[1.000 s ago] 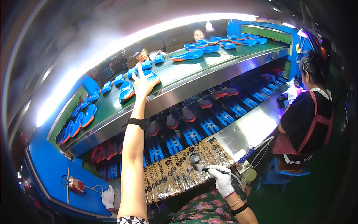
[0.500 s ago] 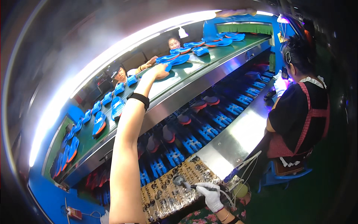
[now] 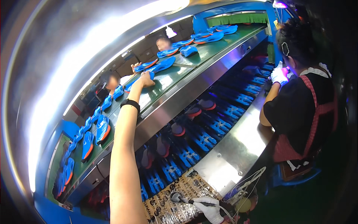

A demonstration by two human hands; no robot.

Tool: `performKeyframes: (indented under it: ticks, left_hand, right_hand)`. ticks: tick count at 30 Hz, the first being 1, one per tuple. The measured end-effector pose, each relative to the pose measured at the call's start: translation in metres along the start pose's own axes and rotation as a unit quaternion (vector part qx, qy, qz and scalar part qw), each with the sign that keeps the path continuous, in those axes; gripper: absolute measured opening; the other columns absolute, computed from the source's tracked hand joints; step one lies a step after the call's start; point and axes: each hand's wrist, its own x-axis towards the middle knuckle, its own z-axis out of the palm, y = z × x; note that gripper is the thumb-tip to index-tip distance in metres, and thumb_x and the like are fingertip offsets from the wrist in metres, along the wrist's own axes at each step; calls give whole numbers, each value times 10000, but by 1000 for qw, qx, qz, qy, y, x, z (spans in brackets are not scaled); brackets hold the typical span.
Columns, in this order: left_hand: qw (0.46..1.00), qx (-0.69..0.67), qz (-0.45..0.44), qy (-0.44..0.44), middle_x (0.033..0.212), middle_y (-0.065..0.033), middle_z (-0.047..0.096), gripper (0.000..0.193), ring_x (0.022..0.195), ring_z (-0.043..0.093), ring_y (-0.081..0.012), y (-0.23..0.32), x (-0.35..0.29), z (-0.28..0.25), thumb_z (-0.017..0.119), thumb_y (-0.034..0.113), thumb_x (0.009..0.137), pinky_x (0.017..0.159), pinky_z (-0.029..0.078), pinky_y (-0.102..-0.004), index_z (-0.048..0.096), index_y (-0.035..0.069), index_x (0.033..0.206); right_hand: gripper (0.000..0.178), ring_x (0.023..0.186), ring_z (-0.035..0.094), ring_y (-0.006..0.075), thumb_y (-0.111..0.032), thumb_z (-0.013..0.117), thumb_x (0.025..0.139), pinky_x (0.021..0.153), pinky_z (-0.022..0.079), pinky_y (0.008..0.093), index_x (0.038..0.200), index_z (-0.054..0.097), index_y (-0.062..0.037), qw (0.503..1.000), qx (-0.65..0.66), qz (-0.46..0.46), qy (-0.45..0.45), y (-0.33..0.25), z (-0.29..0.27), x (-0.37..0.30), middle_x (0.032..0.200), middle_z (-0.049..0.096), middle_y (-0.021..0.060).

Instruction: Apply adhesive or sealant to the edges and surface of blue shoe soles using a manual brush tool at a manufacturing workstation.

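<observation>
After the left hand (image 3: 147,80) lost its spread, it curled over a blue sole (image 3: 151,75), upper centre, so handling looked underway, pinch unclear; right hand (image 3: 209,209) clasped a brush (image 3: 185,200).

Right of the bare steel bench (image 3: 212,170), a co-worker (image 3: 292,102) in a red-checked apron (image 3: 286,149) sits on a blue plastic stool (image 3: 304,181). Left of the bench lie grey, red-edged soles (image 3: 178,128); beyond its far end hang a green strip curtain (image 3: 238,18) and a purple-glowing lamp (image 3: 279,4).

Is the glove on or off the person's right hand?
On: a white glove covers the right hand; the left hand is bare.
</observation>
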Motion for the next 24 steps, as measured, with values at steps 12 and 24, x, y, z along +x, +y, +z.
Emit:
performKeyframes:
  ticks: [12, 24]
  left_hand:
    - [599, -787, -22, 146, 1457, -230, 313, 507, 1282, 449, -454, -18, -176, -63, 770, 173, 900, 895, 560, -701, 474, 92, 1303]
    - [238, -952, 133, 137, 1333, -175, 568, 593, 1186, 615, -304, 40, -466, 38, 642, 122, 896, 992, 549, -433, 424, 76, 1445]
  right_hand:
    - [183, 861, 674, 72, -43, 750, 885, 769, 524, 206, 1056, 773, 18, 997, 18, 67, -37, -21, 12, -26, 980, 769, 43]
    - [196, 855, 707, 126, -44, 755, 884, 793, 557, 234, 1074, 758, 3, 988, 131, 76, -2, 0, 23, -51, 975, 760, 72]
